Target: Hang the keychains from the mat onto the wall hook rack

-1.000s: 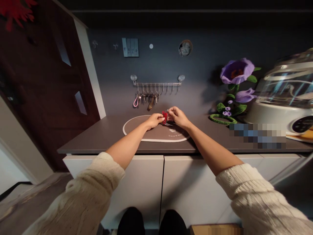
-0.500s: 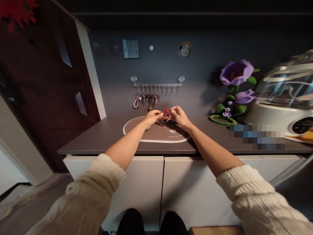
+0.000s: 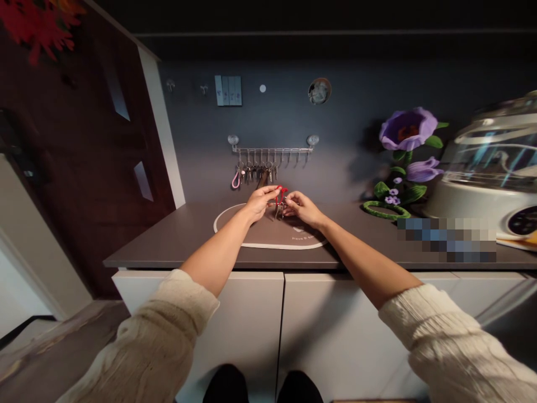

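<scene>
Both my hands are raised over an oval brown mat (image 3: 235,238) on a dark countertop (image 3: 176,238). My left hand (image 3: 260,202) pinches a red loop keychain (image 3: 281,193) with small metal keys hanging below it. My right hand (image 3: 300,207) is closed on the same keychain from the right, its fingertips at the ring. On the wall just behind, a metal hook rail (image 3: 272,151) carries several keys and a pink loop (image 3: 236,180) at its left end; its right hooks are bare.
A purple artificial flower (image 3: 406,130) with a green coil base stands at the right. Beyond it sits a white appliance with a clear lid (image 3: 486,168). A dark wooden door (image 3: 75,151) is at the left. White cabinet doors (image 3: 319,324) lie below the counter.
The two hands have lifted the red keychain slightly and shifted it left toward the hook rail; the keys now dangle below it. The view has tilted a little.
</scene>
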A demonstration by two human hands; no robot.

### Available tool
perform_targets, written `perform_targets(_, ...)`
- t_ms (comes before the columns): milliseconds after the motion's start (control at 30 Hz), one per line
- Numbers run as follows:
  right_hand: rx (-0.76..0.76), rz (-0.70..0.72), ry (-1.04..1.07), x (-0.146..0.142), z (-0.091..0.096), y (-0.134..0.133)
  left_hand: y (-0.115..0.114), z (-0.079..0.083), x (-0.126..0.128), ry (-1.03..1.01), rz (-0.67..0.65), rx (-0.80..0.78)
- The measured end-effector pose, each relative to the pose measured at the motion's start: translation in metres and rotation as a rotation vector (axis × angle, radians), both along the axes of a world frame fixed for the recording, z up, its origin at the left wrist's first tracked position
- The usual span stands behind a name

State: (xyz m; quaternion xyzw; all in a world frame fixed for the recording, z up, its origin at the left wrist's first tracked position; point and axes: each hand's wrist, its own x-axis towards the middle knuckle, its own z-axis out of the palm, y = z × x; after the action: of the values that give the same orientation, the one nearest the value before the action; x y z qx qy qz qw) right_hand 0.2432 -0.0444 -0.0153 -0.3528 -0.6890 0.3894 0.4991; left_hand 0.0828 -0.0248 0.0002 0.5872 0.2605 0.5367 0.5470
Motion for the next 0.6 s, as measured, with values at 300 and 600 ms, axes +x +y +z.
perform_targets(300,0.117,-0.005,-0.089,-0.003,-0.005,0.003,0.001,0.003,0.0,-0.056,-0.018,0.026)
perform_targets(600,0.286,-0.235,0.15,-0.019,0.009,0.001,0.003,0.003,0.002,-0.026,0.014,0.074)
